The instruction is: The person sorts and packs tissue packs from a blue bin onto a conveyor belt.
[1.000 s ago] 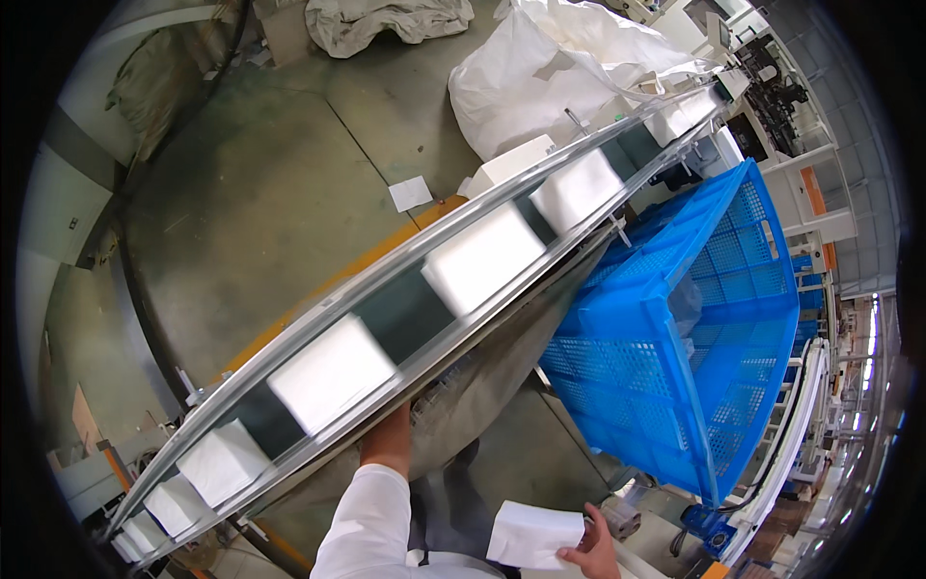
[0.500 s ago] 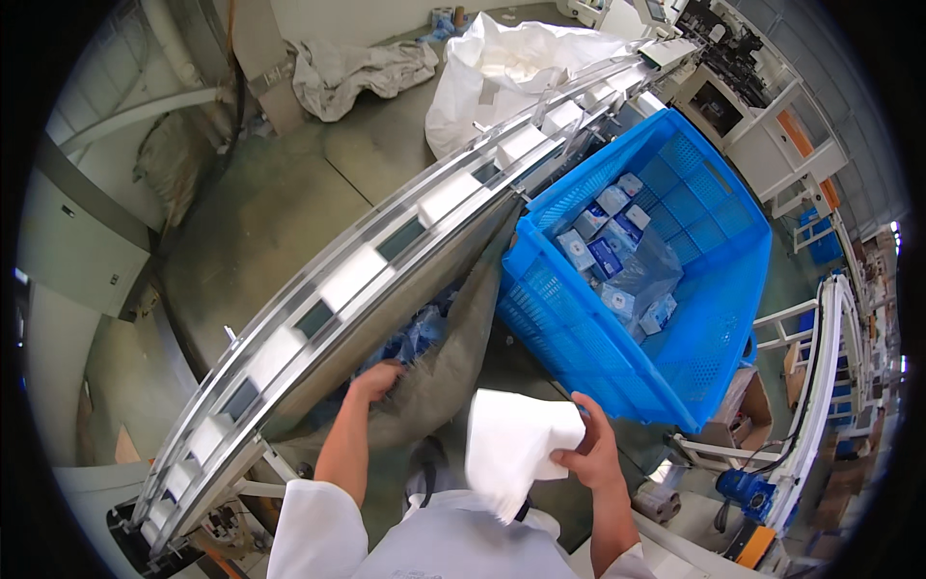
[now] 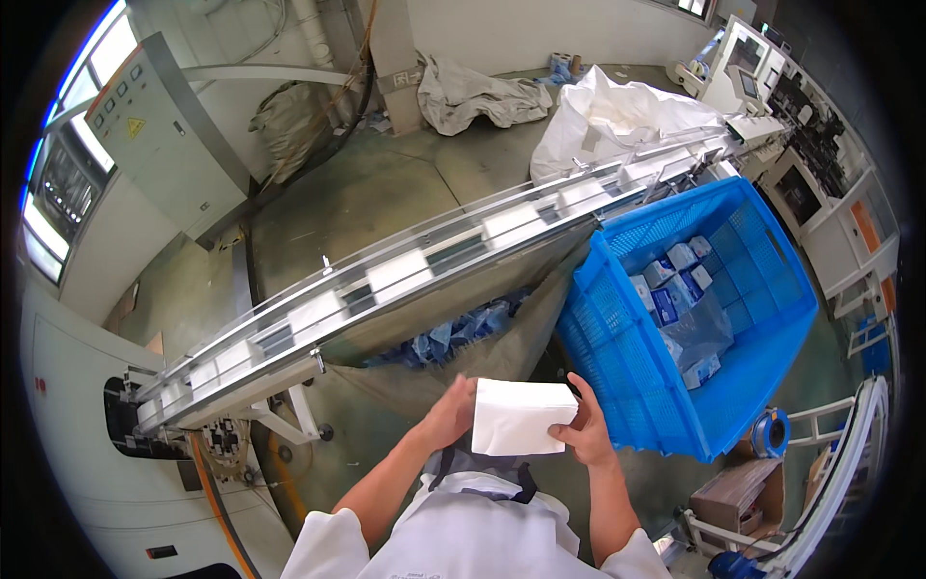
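Your right hand (image 3: 588, 434) grasps the right end of a white paper stack (image 3: 523, 420), thumb on its near face and fingers behind, in the lower centre of the frame. Your left hand (image 3: 449, 417) is at the stack's left edge, slightly blurred; you can't tell from here whether it grips or only touches.

Beyond your hands, a conveyor (image 3: 455, 253) runs from the lower left to the upper right, carrying a row of similar white blocks (image 3: 400, 276). Below its near rail hangs a drab cloth (image 3: 526, 338) with crumpled blue film (image 3: 461, 334) in its fold. Right of centre, a blue crate (image 3: 627, 362) contains blue-and-white packs (image 3: 664, 306) and clear plastic (image 3: 704, 333). A large white sack (image 3: 567, 130) sits at upper right, behind the conveyor.
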